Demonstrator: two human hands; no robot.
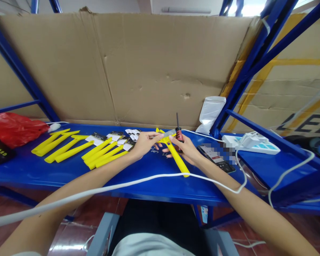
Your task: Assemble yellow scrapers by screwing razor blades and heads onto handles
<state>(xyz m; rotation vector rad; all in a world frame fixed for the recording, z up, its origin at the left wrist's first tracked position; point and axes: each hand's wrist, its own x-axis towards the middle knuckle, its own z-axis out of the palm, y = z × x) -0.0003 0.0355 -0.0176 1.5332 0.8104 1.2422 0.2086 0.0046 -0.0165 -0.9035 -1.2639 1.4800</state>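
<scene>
In front of me is a yellow scraper (180, 161), its handle slanting down toward me and a flat silvery blade (170, 133) across its head. The fingers of my left hand (142, 145) pinch the left end of the head. My right hand (188, 148) is closed around the red and black handle of a screwdriver (179, 135), shaft pointing up, while its thumb touches the blade end. Small metal screws (154, 150) lie on the blue table beneath my hands. Left of my left hand are black and white packets (114, 136) and several yellow handles (104, 154).
More yellow handles (53, 144) lie farther left, near a red plastic bag (16, 128). A phone (216, 158) and a white power strip (252, 144) are on the right. A white cable (149, 177) crosses in front of my forearms. Cardboard (162, 71) stands behind the blue table (149, 183).
</scene>
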